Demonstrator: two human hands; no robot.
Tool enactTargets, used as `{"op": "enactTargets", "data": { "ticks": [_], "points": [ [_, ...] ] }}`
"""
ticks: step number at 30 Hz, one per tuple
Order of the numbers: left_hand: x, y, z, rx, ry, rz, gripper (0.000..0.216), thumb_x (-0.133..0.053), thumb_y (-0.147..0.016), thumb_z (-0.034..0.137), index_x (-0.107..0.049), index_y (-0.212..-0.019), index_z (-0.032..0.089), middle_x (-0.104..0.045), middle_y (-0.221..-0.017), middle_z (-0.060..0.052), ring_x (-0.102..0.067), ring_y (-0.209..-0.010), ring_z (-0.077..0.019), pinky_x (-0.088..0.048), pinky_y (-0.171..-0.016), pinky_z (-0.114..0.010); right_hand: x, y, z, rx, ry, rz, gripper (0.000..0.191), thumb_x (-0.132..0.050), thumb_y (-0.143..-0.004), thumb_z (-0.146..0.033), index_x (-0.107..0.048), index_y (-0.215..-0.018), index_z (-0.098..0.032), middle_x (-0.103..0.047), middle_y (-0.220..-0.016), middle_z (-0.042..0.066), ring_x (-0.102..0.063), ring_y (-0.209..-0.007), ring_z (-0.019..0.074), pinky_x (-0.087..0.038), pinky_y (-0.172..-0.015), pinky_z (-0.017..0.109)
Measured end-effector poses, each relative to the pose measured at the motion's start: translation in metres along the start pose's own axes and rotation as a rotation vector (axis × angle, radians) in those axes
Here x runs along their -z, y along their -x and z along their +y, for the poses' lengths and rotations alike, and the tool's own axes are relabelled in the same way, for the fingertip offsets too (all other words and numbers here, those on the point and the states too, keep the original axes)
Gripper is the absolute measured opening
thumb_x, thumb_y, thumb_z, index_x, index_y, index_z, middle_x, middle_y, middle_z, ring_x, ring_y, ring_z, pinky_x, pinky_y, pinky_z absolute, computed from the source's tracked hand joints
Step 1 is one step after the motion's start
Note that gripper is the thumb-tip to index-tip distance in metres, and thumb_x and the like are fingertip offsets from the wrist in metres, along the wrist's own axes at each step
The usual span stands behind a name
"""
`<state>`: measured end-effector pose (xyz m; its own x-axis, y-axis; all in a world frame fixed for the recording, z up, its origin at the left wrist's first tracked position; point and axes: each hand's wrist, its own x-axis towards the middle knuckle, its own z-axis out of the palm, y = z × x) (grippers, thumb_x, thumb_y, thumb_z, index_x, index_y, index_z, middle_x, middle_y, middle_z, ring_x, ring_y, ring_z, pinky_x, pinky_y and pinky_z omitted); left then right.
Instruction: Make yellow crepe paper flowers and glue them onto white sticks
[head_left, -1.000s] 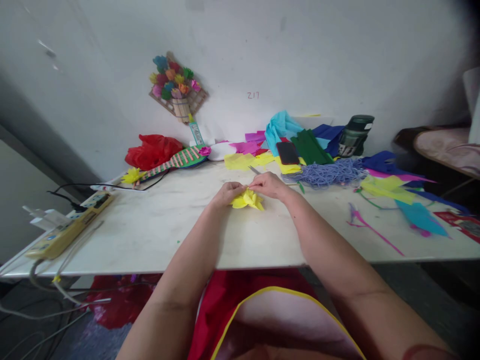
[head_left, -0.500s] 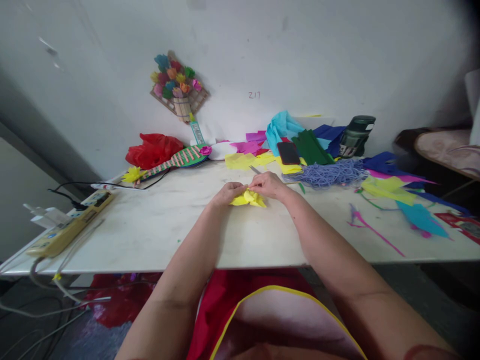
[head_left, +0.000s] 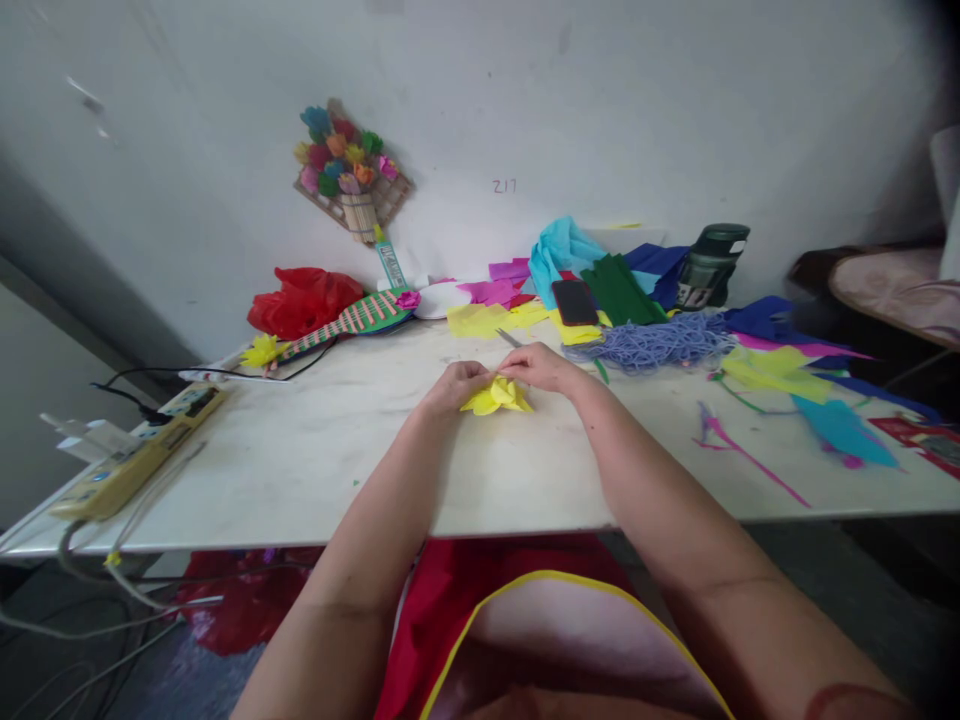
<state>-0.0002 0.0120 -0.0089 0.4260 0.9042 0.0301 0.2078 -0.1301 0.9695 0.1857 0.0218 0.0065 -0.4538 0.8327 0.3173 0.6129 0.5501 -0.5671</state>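
Over the middle of the white table (head_left: 315, 450), both my hands close on a yellow crepe-paper flower (head_left: 496, 396). My left hand (head_left: 457, 385) grips its left side, with the thumb along the top. From the right, my right hand (head_left: 541, 367) pinches the flower's upper edge between thumb and fingers. The petals spread towards me, below my fingertips; the flower's far side is hidden by the hands. Just behind my right hand lie scissors (head_left: 509, 339), of which only the blade part shows.
Crepe-paper sheets, such as a dark green one (head_left: 619, 290), lie along the back with a phone (head_left: 575, 302), purple-blue yarn (head_left: 652, 345) and a dark bottle (head_left: 711, 268). A decorated paddle-shaped piece (head_left: 367, 316) and red plastic bag (head_left: 304, 300) are back left. A power strip (head_left: 142, 455) sits at the left edge.
The flower's petals look slightly more spread and rounded under my fingers. Both hands keep their hold in nearly the same place; the view has shifted slightly.
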Motion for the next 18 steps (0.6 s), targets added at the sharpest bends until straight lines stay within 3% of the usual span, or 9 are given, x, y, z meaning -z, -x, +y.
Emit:
{"op": "enactTargets", "data": {
  "ticks": [13,18],
  "points": [
    [0.0010,-0.0008,0.0018,-0.062,-0.149,0.110,0.035,-0.065,-0.060,0.042,-0.061,-0.075,0.011,-0.058,-0.063,-0.003,-0.049,-0.055,-0.0091,-0.036,-0.050,-0.021,0.0041,0.0018,-0.0022,-0.017,0.051,-0.039,0.022,-0.049,-0.076,-0.027,-0.066,-0.069,-0.014,-0.060,-0.070,0.001,-0.051,-0.067,0.0103,-0.041,-0.063,0.024],
    [0.0003,0.0018,0.0064,-0.081,-0.201,0.136,0.032,-0.064,-0.061,0.040,-0.062,-0.074,0.011,-0.059,-0.066,-0.003,-0.049,-0.056,-0.0095,-0.037,-0.051,-0.021,0.0041,0.0018,0.0001,-0.042,0.006,-0.061,0.021,-0.048,-0.076,-0.023,-0.066,-0.073,-0.013,-0.061,-0.073,0.001,-0.051,-0.068,0.0104,-0.040,-0.063,0.023]
  ]
}}
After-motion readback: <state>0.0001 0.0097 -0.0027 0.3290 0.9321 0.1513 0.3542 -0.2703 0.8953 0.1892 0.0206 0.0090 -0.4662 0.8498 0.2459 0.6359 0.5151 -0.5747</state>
